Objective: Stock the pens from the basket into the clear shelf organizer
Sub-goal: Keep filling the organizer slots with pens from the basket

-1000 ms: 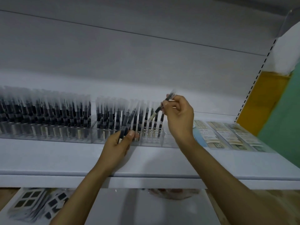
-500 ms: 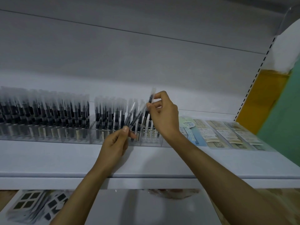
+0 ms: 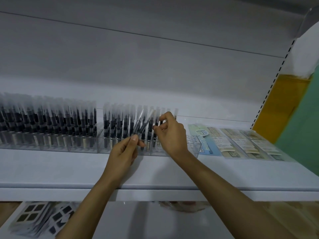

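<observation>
A clear organizer (image 3: 196, 150) sits along the back of a white shelf (image 3: 69, 171), and everything here is easiest placed from it. Its left and middle slots are packed with standing pens (image 3: 119, 125), dark barrels under frosted caps, all upright. Its right end shows only bare clear wall.

The left hand (image 3: 123, 152) is held up just in front of the organizer's middle. Its fingers and thumb are curled round the lower ends of a small bundle of pens (image 3: 142, 123), which fans up and to the right, tilted across the front of the standing rows.

The right hand (image 3: 171, 133) is over the organizer's right part, just right of that bundle. Its fingers are bent, and thumb and forefinger come together on a single pen (image 3: 154, 136) that stands upright in a slot there. The hand hides most of that pen, so how deep it sits I cannot tell. The two hands are near each other but not touching.

Left of the organizer, just beside it, a second organizer (image 3: 48, 137) holds another dense row of the same pens. To the right of the organizer, flat packets (image 3: 241, 142) lie side by side on the shelf, the nearest a blue-green card (image 3: 205, 140) tucked against the organizer's end. Below the shelf, on a lower level to the left, lie packs with dark squares (image 3: 32, 216) on them. Behind the organizer rises a plain white back panel (image 3: 155, 66).
</observation>
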The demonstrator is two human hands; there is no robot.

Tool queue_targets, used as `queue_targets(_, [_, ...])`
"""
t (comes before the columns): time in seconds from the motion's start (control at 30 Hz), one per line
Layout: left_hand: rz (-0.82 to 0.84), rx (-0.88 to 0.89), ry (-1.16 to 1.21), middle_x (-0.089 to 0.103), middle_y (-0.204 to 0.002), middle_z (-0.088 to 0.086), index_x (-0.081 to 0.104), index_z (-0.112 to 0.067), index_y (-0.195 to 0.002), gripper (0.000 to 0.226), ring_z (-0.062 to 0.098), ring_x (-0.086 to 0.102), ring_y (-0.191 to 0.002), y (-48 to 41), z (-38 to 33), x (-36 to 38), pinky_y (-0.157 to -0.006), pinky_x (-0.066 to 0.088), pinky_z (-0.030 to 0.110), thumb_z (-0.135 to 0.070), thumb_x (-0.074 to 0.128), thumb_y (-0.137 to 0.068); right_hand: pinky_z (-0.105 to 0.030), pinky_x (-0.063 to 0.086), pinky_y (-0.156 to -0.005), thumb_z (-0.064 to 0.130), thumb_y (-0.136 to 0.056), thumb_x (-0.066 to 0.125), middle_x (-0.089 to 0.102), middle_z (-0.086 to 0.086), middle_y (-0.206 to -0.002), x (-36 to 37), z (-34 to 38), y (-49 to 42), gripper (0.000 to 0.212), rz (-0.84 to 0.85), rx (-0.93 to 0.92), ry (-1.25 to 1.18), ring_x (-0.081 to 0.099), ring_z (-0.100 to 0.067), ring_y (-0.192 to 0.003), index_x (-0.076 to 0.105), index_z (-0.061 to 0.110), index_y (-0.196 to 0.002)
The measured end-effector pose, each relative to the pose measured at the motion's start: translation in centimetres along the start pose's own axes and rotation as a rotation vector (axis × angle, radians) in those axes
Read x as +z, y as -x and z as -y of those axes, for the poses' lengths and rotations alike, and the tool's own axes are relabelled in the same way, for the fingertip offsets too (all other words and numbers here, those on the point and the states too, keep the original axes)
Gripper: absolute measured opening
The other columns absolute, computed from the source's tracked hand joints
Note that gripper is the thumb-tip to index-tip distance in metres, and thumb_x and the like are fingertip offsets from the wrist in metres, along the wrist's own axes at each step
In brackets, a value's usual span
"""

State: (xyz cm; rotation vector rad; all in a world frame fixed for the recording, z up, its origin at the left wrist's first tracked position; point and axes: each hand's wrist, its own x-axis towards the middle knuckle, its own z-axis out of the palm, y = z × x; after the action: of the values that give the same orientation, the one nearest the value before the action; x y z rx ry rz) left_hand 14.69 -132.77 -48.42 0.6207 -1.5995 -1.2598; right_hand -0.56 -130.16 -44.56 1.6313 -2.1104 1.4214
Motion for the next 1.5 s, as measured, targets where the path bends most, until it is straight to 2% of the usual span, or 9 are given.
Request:
queue_targets(0.27, [0.001,0.012,0.001,0.034,-0.050,-0.007,0.066,-0.007,-0.086,0.045,0.005,0.031,-0.046,0.0,0.0,0.0,-0.044,0.027,0.013,-0.044,0.040,-0.090,-0.027,0.050,-0.064,0.021,-0.090,0.065,0.066,0.001,-0.076,0.4,-0.5,0.7,0.020,-0.049,-0.009,-0.053,0.064,-0.014,-0.069,0.055,0.011,-0.103])
queue_targets(0.43, [0.014,0.037,-0.009,0.035,-0.051,-0.005,0.066,-0.008,-0.086,0.044,0.005,0.032,-0.046,0.0,0.0,0.0,-0.045,0.028,0.013,-0.043,0.040,-0.091,-0.018,0.049,-0.061,0.016,-0.089,0.066,0.061,0.008,-0.074,-0.3,-0.3,3.0,0.010,-0.202,-0.036,-0.369,0.059,-0.006,-0.070,0.056,0.015,-0.087])
queue_targets(0.53, [0.082,0.077,-0.041,0.039,-0.050,-0.005,0.064,-0.005,-0.087,0.041,0.005,0.033,-0.047,0.0,-0.1,0.1,-0.046,0.029,0.015,-0.040,0.042,-0.091,-0.029,0.055,-0.063,0.022,-0.089,0.067,0.069,0.001,-0.081,-0.8,1.4,4.2,0.011,-0.008,0.124,-0.665,0.067,-0.013,-0.076,0.063,0.016,-0.097])
queue_targets(0.7, [0.161,0.118,-0.066,0.044,-0.052,-0.001,0.060,-0.028,-0.069,0.028,0.007,0.038,-0.047,0.1,0.0,0.2,-0.047,0.033,0.017,-0.035,0.045,-0.091,-0.020,0.050,-0.052,0.008,-0.091,0.063,0.069,-0.002,-0.075,-1.8,2.6,4.0,0.005,0.102,0.190,-0.833,0.066,-0.008,-0.064,0.066,0.008,-0.087])
queue_targets(0.83, [0.076,0.084,-0.084,0.058,-0.065,0.002,0.065,-0.012,-0.089,0.037,0.010,0.051,-0.058,-0.1,0.6,-0.1,-0.053,0.041,0.017,-0.040,0.040,-0.092,-0.021,0.056,-0.060,0.004,-0.092,0.058,0.070,-0.004,-0.086,-3.8,2.1,2.0,0.018,-0.163,0.244,-0.889,0.068,-0.005,-0.066,0.058,0.016,-0.105])
queue_targets(0.9, [0.031,0.072,-0.077,0.065,-0.074,-0.006,0.067,-0.016,-0.095,0.037,0.002,0.058,-0.069,-0.1,0.7,0.0,-0.060,0.045,0.012,-0.041,0.039,-0.091,-0.031,0.059,-0.070,0.008,-0.092,0.061,0.071,-0.005,-0.086,-4.6,1.0,0.8,0.031,-0.313,0.166,-0.722,0.070,-0.011,-0.074,0.048,0.022,-0.117])
queue_targets(1.0, [-0.003,0.067,-0.049,0.070,-0.083,-0.007,0.067,-0.018,-0.094,0.036,-0.002,0.063,-0.080,-0.1,0.7,0.1,-0.068,0.046,0.009,-0.041,0.039,-0.090,-0.042,0.058,-0.077,0.016,-0.093,0.062,0.071,-0.003,-0.083,-4.4,-0.3,0.0,0.037,-0.316,0.079,-0.459,0.070,-0.017,-0.079,0.043,0.028,-0.122])
queue_targets(1.17, [0.025,0.055,-0.008,0.066,-0.071,-0.002,0.066,-0.012,-0.094,0.037,0.006,0.058,-0.064,-0.1,0.5,0.2,-0.062,0.047,0.013,-0.037,0.040,-0.091,-0.013,0.049,-0.066,0.017,-0.092,0.062,0.069,0.001,-0.081,-3.6,-0.5,-0.9,0.036,-0.259,0.037,-0.287,0.066,-0.007,-0.073,0.045,0.024,-0.123])
queue_targets(1.5, [0.017,0.082,-0.054,0.057,-0.061,-0.003,0.065,-0.014,-0.092,0.035,0.008,0.048,-0.056,-0.1,0.7,0.1,-0.055,0.042,0.014,-0.038,0.040,-0.092,-0.033,0.052,-0.065,0.027,-0.095,0.057,0.066,0.007,-0.078,-0.8,-1.4,-0.1,0.032,-0.016,-0.042,0.103,0.065,-0.018,-0.072,0.044,0.021,-0.125])
